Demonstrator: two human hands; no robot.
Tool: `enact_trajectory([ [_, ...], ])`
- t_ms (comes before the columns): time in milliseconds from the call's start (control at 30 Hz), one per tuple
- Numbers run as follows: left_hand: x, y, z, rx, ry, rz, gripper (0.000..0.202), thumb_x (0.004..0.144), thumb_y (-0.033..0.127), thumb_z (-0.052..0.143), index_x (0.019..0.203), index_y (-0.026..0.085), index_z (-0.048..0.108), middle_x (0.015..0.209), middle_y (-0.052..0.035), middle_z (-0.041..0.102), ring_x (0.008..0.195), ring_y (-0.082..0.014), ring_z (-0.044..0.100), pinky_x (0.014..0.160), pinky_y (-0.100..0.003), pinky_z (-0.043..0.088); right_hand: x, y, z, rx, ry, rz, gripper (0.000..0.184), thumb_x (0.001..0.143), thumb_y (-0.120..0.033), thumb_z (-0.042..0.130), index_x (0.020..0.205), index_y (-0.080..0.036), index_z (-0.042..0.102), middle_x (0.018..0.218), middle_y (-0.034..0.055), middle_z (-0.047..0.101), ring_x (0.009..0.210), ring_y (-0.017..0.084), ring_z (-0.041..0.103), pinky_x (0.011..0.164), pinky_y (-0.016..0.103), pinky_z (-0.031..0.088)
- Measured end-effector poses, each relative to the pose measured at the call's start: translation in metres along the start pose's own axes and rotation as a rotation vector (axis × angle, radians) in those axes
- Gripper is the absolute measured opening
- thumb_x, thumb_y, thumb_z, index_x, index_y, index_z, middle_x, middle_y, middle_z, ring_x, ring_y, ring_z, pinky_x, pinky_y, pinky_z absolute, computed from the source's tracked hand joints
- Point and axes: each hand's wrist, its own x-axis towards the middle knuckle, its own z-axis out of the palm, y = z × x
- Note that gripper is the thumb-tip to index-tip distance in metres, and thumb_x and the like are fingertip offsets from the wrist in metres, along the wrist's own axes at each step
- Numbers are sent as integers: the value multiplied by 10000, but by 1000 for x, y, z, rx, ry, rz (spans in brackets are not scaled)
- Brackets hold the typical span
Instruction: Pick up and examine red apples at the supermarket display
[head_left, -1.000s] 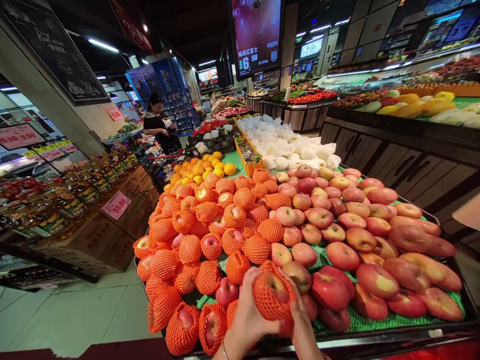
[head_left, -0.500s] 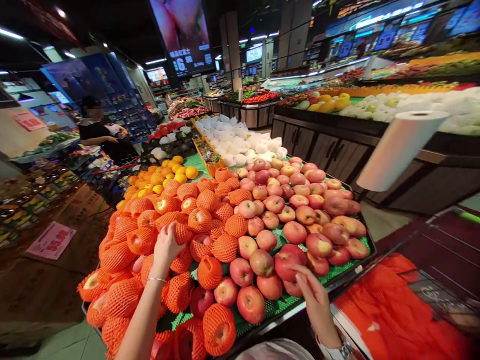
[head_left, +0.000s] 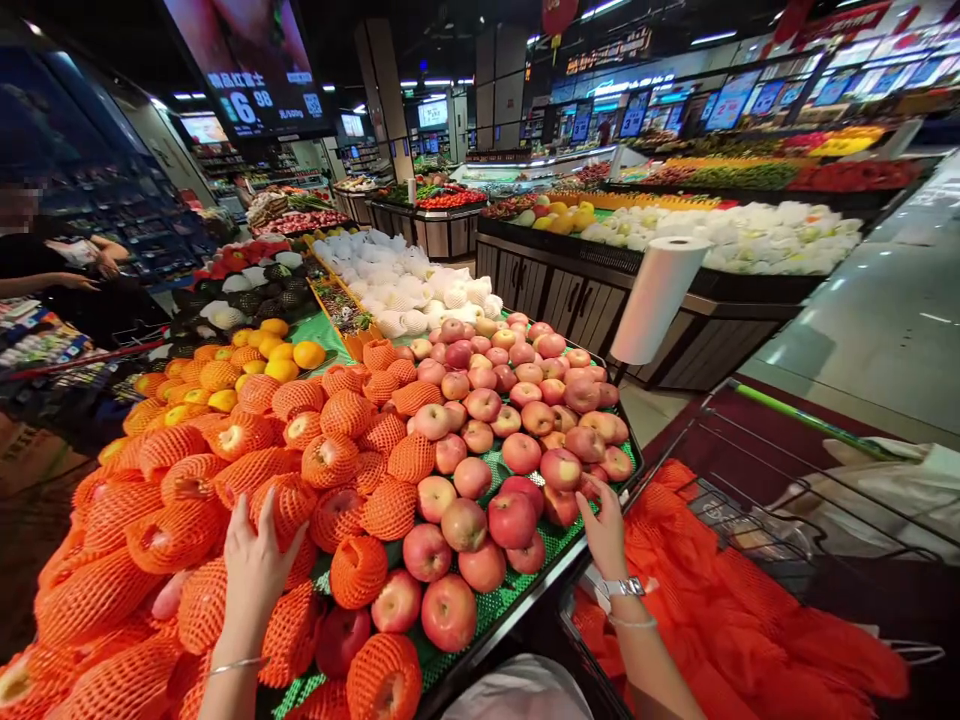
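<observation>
My left hand (head_left: 255, 565) is cupped over a net-wrapped apple (head_left: 279, 508) in the pile of orange foam-netted apples at the left of the display. The fingers curve round it. My right hand (head_left: 604, 530), with a watch on the wrist, reaches to the display's right front corner. Its fingers are stretched up and its tips touch a bare red apple (head_left: 592, 487) at the edge of the bare apple pile (head_left: 487, 450). The green mat (head_left: 517, 590) under the fruit shows near the front rim.
A shopping cart (head_left: 750, 500) with orange-red bags (head_left: 720, 620) stands at the right. A white roll of plastic bags (head_left: 660, 295) hangs above the display's corner. Oranges (head_left: 277, 355) and white-netted fruit (head_left: 405, 290) lie beyond. Another person (head_left: 45, 270) stands far left.
The view has swung further right. My left hand has set the netted apple into the pile and dropped lower left. My right hand has moved to the apples at the display's right corner.
</observation>
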Motion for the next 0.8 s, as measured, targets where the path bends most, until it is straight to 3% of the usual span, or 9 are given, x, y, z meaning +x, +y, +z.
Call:
enact_trajectory([
  [100,9,7,5,16,18,27,736,966,565,408,1436,2,464,1538,-327,220,1411,-511,315,1107,-636,378,2,13,10,-26,15,6,778,785,-679,518,1234,-45,555,1253,204,538,1118,251,534,1047,471,441],
  [233,20,14,12,20,101,132,631,959,466,509,1378,-7,524,1471,-305,338,1420,-432,339,1170,-582,342,7,21,20,-33,15,-29,798,830,-688,491,1298,-41,503,1279,201,516,1107,213,558,1006,386,485],
  [367,28,16,19,81,193,231,513,931,381,597,1306,31,597,1391,-258,452,1373,-392,401,1190,-577,318,34,19,12,-115,148,-71,796,867,-693,420,1291,-25,515,1306,224,479,1247,270,458,1108,460,377],
  [500,28,20,17,93,165,196,499,963,423,527,1302,66,613,1374,-222,502,1345,-385,423,1188,-615,285,75,8,-1,-239,187,-127,859,870,-716,339,1265,23,530,1322,270,438,1283,337,384,1140,540,274],
  [600,20,24,11,103,77,140,550,1004,445,396,1386,80,551,1507,-222,388,1416,-427,330,1183,-709,164,90,-8,6,-329,-31,-243,753,927,-659,316,1274,-36,558,1319,206,484,1258,273,442,1130,440,349],
  [667,15,27,8,101,38,93,564,1006,452,384,1414,90,525,1562,-220,305,1458,-437,259,1183,-720,133,89,-21,22,-413,-262,-323,602,932,-579,460,1292,-112,580,1268,134,547,1194,212,509,1087,345,409],
  [733,10,26,7,78,21,59,559,1000,442,406,1421,91,514,1567,-217,296,1476,-418,237,1202,-688,155,83,-33,45,-540,-440,-349,604,832,-504,692,1305,-141,599,1218,131,578,1181,247,527,1074,365,412],
  [800,7,23,9,32,17,48,553,996,433,425,1420,88,503,1553,-217,317,1483,-393,240,1218,-656,169,74,-44,67,-687,-514,-321,761,707,-429,842,1351,-115,586,1206,192,570,1211,346,502,1075,461,378],
])
